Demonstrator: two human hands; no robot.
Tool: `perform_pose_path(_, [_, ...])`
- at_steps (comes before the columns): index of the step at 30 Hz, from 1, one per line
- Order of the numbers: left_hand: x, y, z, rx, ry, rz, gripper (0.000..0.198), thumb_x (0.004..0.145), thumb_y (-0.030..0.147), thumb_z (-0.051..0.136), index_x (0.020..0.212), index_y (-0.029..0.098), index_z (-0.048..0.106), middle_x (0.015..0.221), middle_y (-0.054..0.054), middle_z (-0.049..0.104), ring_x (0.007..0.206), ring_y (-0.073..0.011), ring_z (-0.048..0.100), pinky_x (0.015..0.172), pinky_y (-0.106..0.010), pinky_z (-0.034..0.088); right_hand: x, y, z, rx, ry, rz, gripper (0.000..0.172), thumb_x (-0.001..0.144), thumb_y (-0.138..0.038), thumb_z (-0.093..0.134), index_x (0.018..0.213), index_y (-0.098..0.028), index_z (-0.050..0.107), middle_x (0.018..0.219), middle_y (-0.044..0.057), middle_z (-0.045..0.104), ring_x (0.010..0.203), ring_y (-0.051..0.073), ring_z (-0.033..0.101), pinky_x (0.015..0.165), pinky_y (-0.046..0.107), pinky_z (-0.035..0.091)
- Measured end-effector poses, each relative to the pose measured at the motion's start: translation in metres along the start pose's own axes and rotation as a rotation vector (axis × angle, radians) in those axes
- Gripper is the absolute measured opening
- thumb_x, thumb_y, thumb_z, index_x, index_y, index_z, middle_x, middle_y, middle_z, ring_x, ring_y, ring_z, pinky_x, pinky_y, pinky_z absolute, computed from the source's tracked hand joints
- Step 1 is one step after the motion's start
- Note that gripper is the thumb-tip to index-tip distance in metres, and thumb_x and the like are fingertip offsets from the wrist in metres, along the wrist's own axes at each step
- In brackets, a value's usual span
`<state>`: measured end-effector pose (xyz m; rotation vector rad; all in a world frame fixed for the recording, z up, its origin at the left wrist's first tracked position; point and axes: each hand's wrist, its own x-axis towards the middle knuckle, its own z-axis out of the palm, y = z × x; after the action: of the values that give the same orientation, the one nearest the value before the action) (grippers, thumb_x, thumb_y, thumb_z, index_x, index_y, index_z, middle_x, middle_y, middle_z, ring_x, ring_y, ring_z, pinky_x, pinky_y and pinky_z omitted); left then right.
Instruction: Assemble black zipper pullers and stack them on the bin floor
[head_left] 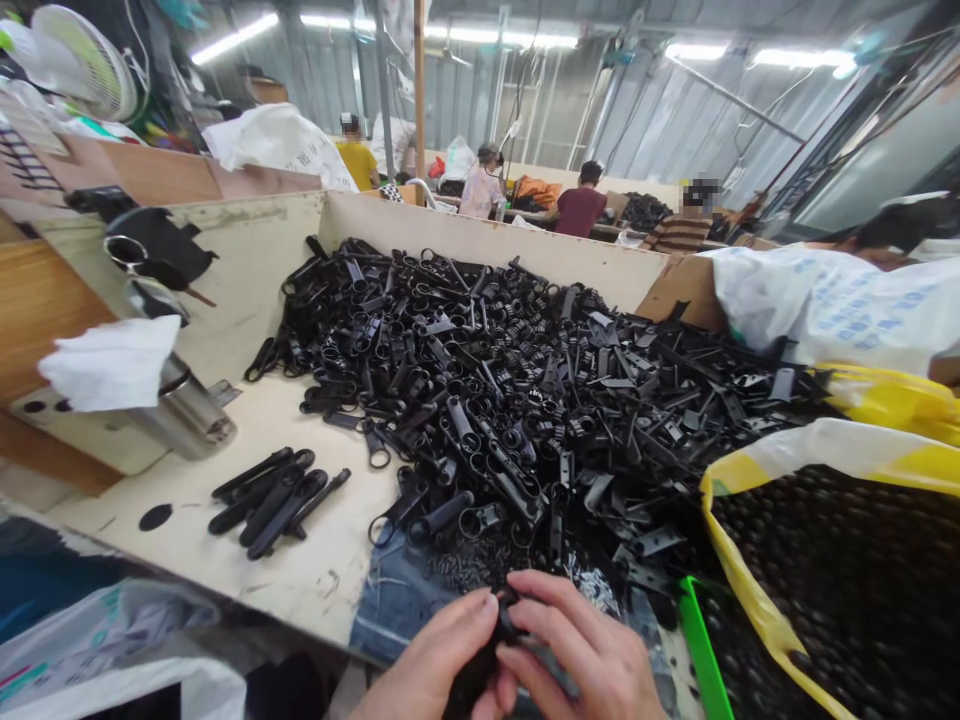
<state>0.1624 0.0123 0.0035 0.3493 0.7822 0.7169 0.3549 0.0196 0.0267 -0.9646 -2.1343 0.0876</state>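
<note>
At the bottom middle of the head view, my left hand (pixel 442 650) is closed around a black plastic part (pixel 472 685), its shape mostly hidden by the fingers. My right hand (pixel 574 645) pinches the top end of that same part with thumb and fingertips. Just beyond the hands lie small dark screws (pixel 476 560) and a patch of silvery small pieces (pixel 596 580) on a dark blue mat (pixel 397 600). A big heap of black plastic parts (pixel 450 350), many with ring-shaped ends, rises behind them. Several long black pieces (pixel 277 500) lie grouped to the left.
A metal tumbler (pixel 191 410) with a white cloth (pixel 112 365) stands at left. On the right, a yellow-edged bag (pixel 720 530) of small dark pieces sits by a green bin (pixel 705 650). Pale boards (pixel 487 225) wall the table. Other people (pixel 581 205) work in the background.
</note>
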Motion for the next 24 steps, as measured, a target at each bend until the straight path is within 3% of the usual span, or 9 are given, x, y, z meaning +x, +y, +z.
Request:
perform_pose_path(3, [-0.007,-0.003,-0.002,-0.025,0.006,-0.018,0.030,0.087,0.043,0.085,0.104,0.019,0.077,0.090,-0.005,0.074,0.072,-0.0142,0.063,0.061,-0.021,0.046,-0.009,-0.002,-0.008,-0.020,0.014,-0.053,0.021,0.111,-0.031,0.053,0.105,-0.020,0.071,0.104,0.015,0.082,0.084,0.021,0.083,0.072,0.023,0.068])
perform_pose_path(6, [-0.003,-0.009,0.002,-0.055,-0.035,-0.050,0.041,0.082,0.052,0.083,0.098,0.016,0.075,0.068,-0.003,0.069,0.050,-0.0096,0.053,0.047,-0.018,0.035,-0.022,-0.002,-0.011,0.045,0.020,-0.012,0.017,0.108,-0.024,0.057,0.108,-0.021,0.073,0.107,0.015,0.082,0.085,0.022,0.083,0.074,0.024,0.069])
perform_pose_path(9, [-0.001,-0.013,0.006,-0.009,-0.109,-0.013,0.040,0.077,0.047,0.082,0.097,0.013,0.075,0.063,-0.004,0.068,0.041,-0.0069,0.047,0.042,-0.019,0.027,-0.036,-0.001,-0.009,0.128,0.005,0.074,0.013,0.105,-0.021,0.062,0.113,-0.023,0.073,0.109,0.012,0.082,0.083,0.020,0.083,0.068,0.021,0.068])
perform_pose_path(12, [-0.014,-0.010,0.005,0.112,-0.102,0.028,0.024,0.081,0.035,0.074,0.096,0.016,0.077,0.075,-0.007,0.072,0.049,-0.0095,0.051,0.049,-0.022,0.034,-0.046,-0.001,-0.007,0.167,0.001,0.170,0.022,0.103,-0.019,0.065,0.125,-0.023,0.065,0.105,0.009,0.082,0.062,0.015,0.077,0.050,0.016,0.062])
perform_pose_path(15, [-0.030,-0.006,0.001,0.232,-0.097,0.082,0.014,0.083,0.026,0.072,0.094,0.021,0.079,0.093,-0.009,0.074,0.067,-0.0154,0.057,0.065,-0.027,0.045,-0.046,-0.002,-0.008,0.125,-0.044,0.133,0.027,0.101,-0.015,0.065,0.126,-0.023,0.063,0.104,0.008,0.081,0.074,0.018,0.080,0.060,0.018,0.065])
perform_pose_path(18, [-0.032,-0.004,-0.001,0.367,-0.097,0.087,0.029,0.085,0.026,0.069,0.112,0.024,0.078,0.096,-0.008,0.073,0.072,-0.0172,0.057,0.065,-0.027,0.043,-0.038,-0.006,-0.012,0.028,-0.067,0.020,0.022,0.103,-0.014,0.060,0.122,-0.022,0.068,0.106,0.010,0.081,0.089,0.021,0.082,0.076,0.024,0.067])
perform_pose_path(21, [-0.022,-0.003,0.005,0.456,-0.038,0.051,0.057,0.086,0.028,0.059,0.143,0.025,0.062,0.081,-0.001,0.068,0.061,-0.0145,0.051,0.059,-0.026,0.036,-0.027,-0.009,-0.010,-0.004,-0.021,0.026,0.019,0.107,-0.019,0.052,0.112,-0.022,0.070,0.102,0.010,0.080,0.083,0.019,0.081,0.070,0.022,0.066])
perform_pose_path(24, [-0.010,-0.003,0.014,0.514,-0.020,0.010,0.075,0.084,0.028,0.052,0.158,0.022,0.043,0.077,0.003,0.064,0.055,-0.0116,0.046,0.056,-0.024,0.032,-0.023,-0.009,-0.004,0.029,0.012,0.123,0.023,0.110,-0.024,0.049,0.097,-0.023,0.068,0.095,0.007,0.078,0.072,0.016,0.079,0.060,0.021,0.062])
